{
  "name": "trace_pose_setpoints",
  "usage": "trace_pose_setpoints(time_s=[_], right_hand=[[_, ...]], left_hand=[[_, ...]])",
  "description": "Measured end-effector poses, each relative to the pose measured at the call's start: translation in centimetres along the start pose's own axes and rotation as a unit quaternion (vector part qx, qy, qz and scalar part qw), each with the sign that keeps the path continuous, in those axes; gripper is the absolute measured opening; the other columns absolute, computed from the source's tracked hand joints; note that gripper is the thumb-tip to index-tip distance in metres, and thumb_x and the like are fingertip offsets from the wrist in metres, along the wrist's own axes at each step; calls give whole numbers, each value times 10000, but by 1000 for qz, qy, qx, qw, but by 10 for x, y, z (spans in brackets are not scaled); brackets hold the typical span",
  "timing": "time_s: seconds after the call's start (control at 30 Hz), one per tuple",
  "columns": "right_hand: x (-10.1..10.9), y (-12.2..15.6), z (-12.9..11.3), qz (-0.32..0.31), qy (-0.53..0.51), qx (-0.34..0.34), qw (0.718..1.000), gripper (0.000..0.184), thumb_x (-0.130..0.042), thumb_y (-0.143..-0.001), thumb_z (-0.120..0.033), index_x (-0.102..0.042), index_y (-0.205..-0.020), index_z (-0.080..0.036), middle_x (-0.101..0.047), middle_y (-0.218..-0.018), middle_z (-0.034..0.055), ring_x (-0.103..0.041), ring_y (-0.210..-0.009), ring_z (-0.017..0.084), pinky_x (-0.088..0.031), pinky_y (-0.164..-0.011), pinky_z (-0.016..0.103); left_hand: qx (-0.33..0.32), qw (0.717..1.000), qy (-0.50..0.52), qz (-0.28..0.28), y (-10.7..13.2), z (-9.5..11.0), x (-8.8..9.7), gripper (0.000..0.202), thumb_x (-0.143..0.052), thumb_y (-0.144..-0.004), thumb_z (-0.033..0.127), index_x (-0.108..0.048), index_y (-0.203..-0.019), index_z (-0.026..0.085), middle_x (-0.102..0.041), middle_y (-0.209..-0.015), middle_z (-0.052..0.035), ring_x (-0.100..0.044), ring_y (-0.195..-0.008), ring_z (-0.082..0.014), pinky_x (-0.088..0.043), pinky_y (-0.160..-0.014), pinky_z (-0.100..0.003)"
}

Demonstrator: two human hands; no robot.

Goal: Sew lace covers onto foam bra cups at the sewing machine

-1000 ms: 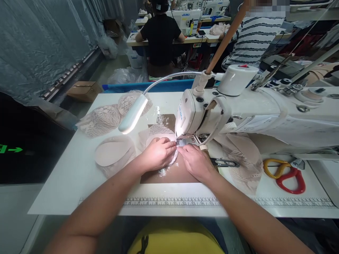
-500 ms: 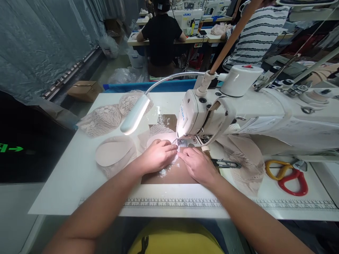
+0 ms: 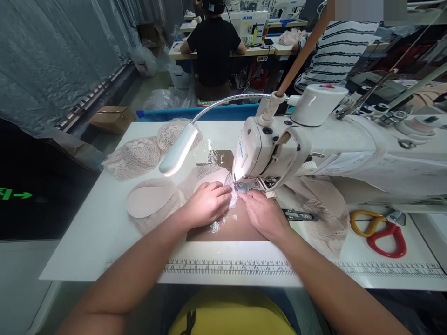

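Note:
A pale pink lace bra cup [image 3: 211,176] lies under the needle area of the white sewing machine [image 3: 249,149], its lace edge lit by the lamp. My left hand [image 3: 211,202] presses on that edge left of the presser foot, fingers bent and close together. From the right, my right hand [image 3: 263,213] reaches its fingertips to the edge just in front of the foot, fingers gathered. Its exact grip is partly hidden. Beneath both hands is a brown, taped work surface [image 3: 240,228]. Black thread snips [image 3: 300,215] lie beside my right hand.
More lace cups [image 3: 134,158] lie at the back left, a padded cup [image 3: 151,200] nearer, and lace fabric [image 3: 323,214] right. A lamp [image 3: 179,150] overhangs the table. Scissors [image 3: 379,230] with yellow and red handles lie far right. A printed ruler [image 3: 223,267] runs along the front edge.
My right hand has shifted slightly right, away from my left fingertips. More of the lace edge shows between the hands by the presser foot. My left hand has moved slightly left.

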State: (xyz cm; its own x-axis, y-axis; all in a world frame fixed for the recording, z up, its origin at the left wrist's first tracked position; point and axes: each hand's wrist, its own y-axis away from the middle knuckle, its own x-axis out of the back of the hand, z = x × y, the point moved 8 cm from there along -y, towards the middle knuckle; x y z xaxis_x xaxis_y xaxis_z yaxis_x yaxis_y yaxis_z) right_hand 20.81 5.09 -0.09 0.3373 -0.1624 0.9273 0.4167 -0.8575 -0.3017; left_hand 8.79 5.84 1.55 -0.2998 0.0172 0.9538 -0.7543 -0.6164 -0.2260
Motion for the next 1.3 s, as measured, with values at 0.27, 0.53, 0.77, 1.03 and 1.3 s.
trace_pose_setpoints(time_s=[0.27, 0.53, 0.77, 1.03, 1.3], right_hand=[[0, 5, -14, -41, -21, 70, 997, 337, -414, -879, -83, -678, -1065, -180, -648, -885, 65, -542, -769, 173, -401, -704, 287], [0, 6, -18, -42, 21, 83, 995, 322, -398, -896, -97, -684, -1022, -175, -620, -825, 63, -487, -730, 176, -356, -686, 292], [-3, 2, -11, -36, 60, 44, 997, 341, -413, -874, -96, -689, -1050, -191, -638, -835, 64, -493, -687, 173, -337, -626, 288], [-5, -2, -6, -10, 79, 17, 997, 390, -416, -858, -96, -687, -1121, -192, -659, -840, 66, -513, -698, 184, -344, -598, 291], [-4, 0, -2, -12, 17, 24, 1000, 424, -414, -825, -57, -687, -1119, -195, -630, -827, 52, -545, -737, 170, -378, -639, 271]], left_hand=[[-49, 998, 22, 13, 2, 9, 5, 305, -384, -971, 263, -634, -1108, 157, -654, -1180, -90, -533, -1113, -219, -437, -904, -367], [-31, 999, -18, -2, 2, 11, -11, 278, -407, -958, 202, -659, -1069, 166, -642, -1216, -67, -558, -1042, -211, -443, -844, -350], [-5, 1000, -21, 5, -4, 9, -10, 307, -393, -956, 217, -654, -1106, 155, -647, -1207, -85, -558, -1035, -222, -454, -844, -368], [20, 999, -44, 23, -7, 0, -10, 327, -383, -957, 245, -625, -1152, 143, -617, -1246, -108, -547, -1063, -247, -449, -855, -400], [50, 996, -48, 48, -9, -19, -10, 350, -412, -930, 270, -586, -1214, 164, -574, -1281, -125, -520, -1111, -281, -435, -905, -445]])
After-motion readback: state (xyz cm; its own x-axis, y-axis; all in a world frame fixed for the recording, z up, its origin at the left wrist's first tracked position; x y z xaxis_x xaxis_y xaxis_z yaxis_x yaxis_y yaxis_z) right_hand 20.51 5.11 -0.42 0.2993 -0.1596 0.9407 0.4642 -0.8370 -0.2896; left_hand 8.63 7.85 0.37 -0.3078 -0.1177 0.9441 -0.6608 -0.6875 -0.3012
